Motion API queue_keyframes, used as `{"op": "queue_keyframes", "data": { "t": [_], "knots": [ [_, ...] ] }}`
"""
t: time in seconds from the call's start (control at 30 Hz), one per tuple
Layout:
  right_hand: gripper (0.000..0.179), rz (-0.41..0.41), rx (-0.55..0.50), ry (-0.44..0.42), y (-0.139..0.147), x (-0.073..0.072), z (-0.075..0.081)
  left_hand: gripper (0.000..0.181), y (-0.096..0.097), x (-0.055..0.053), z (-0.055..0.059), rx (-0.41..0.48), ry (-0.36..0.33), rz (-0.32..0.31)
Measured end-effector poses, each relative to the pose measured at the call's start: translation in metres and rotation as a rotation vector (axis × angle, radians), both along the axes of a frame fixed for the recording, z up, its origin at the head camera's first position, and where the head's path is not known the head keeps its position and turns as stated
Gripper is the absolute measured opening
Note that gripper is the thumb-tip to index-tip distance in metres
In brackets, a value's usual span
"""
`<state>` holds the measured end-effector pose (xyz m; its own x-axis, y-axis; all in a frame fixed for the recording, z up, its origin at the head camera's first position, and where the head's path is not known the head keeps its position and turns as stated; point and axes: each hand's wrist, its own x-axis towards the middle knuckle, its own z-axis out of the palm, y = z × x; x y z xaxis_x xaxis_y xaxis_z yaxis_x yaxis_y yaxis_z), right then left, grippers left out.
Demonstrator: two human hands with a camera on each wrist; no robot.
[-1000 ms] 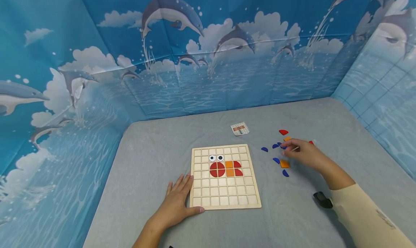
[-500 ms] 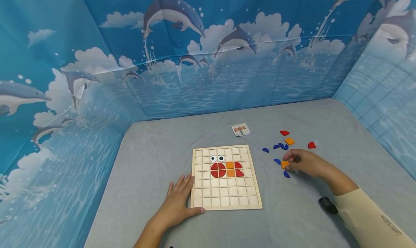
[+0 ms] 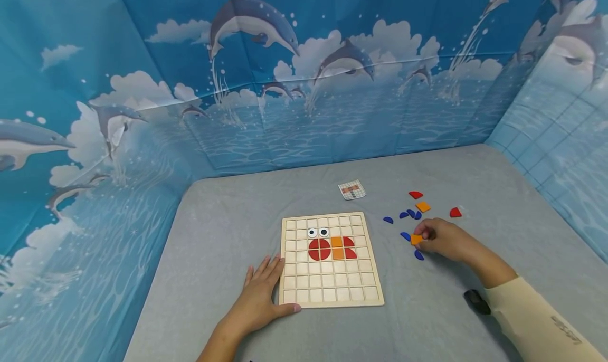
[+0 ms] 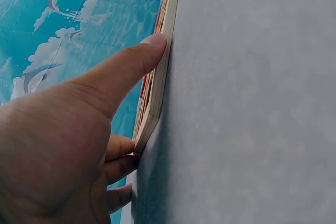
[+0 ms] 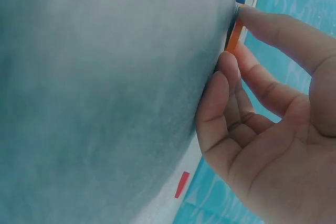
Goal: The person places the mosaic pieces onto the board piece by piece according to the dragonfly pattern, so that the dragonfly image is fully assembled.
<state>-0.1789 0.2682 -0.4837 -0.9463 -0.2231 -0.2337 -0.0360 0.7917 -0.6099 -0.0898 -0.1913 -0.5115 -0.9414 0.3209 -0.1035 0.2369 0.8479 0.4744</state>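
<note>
In the head view a wooden grid board [image 3: 329, 282] lies flat on the grey cloth. It bears two eye pieces [image 3: 317, 232], red quarter-circle pieces [image 3: 319, 249] and orange squares [image 3: 337, 247]. My left hand [image 3: 256, 300] rests at the board's lower left corner, fingers extended along the left side and thumb on the near edge. Off to the right, my right hand [image 3: 446, 239] pinches an orange square tile [image 3: 416, 239] between thumb and fingertips. The right wrist view shows this tile [image 5: 235, 36] tilted on edge, close to the cloth.
Blue half-round pieces [image 3: 410, 213] lie scattered around the right hand. Beyond are another orange square [image 3: 423, 207] and two red pieces [image 3: 415, 194]. A small printed pattern card [image 3: 352, 189] lies behind the board. A dolphin-print curtain [image 3: 304, 114] borders the table.
My right hand has come nearer from the far cluster of blue pieces to the orange square tile and now pinches it. The left hand stays at the board.
</note>
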Motion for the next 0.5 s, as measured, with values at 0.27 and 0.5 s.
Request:
{"op": "queue_keyframes", "data": {
  "t": [0.27,0.5],
  "knots": [
    [0.022,-0.021,0.015,0.045,-0.013,0.003,0.009,0.113,0.001,0.002,0.000,0.004,-0.007,0.012],
    [0.025,0.011,-0.048,0.081,-0.046,0.003,0.019,0.112,0.002,0.001,0.002,0.002,-0.013,0.011]
  ]
}}
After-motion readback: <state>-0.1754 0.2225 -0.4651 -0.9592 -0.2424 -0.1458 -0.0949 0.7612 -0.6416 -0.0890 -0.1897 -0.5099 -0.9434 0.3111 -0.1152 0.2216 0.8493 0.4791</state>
